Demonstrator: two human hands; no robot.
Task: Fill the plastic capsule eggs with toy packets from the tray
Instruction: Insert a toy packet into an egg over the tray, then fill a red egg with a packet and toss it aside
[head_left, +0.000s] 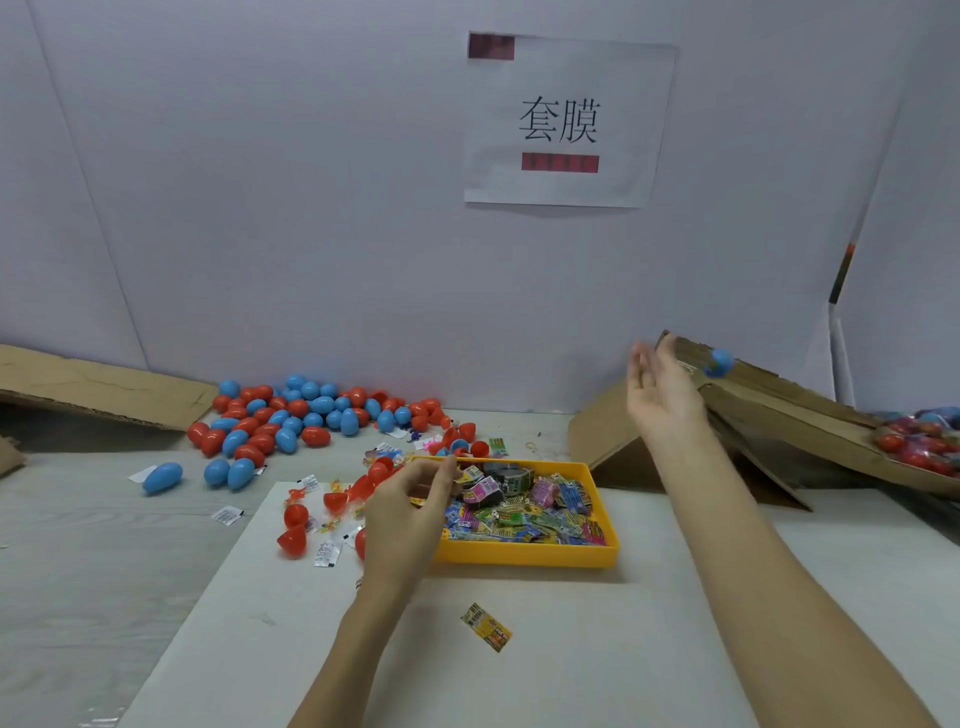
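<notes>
A loose packet (487, 626) lies nearest, tilted on the white board (571, 649), well short of the tray and apart from both forearms. Beyond it sits the yellow tray (524, 555), heaped with bright toy packets (524, 512).

The left hand (410, 506) hangs over the tray's left end, fingers curled, thumb and fingertips meeting at the tray's far left corner beside a packet; whether it actually pinches that packet cannot be told. Just left of this hand, red half shells (296, 525) and small white sachets (327, 553) are scattered on the board's edge and the grey table (104, 545).

The right hand (662, 387) is raised well apart from the tray, to its far right, palm turned inward, fingers straight and loose, holding nothing. Just past its fingertips a blue egg (719, 362) is in the air or on the upper lip of a sloped cardboard chute (779, 410); contact cannot be judged. At the chute's lower right end lies a heap of filled eggs (919, 436), partly cut off by the frame.

Farther back on the left, a pile of red and blue eggs (306, 415) lies against the wall, with a few blue ones strayed toward the front. A cardboard flap (104, 387) leans left of the pile. On the wall (311, 208) hangs a paper sign (563, 122) printed 套膜.
</notes>
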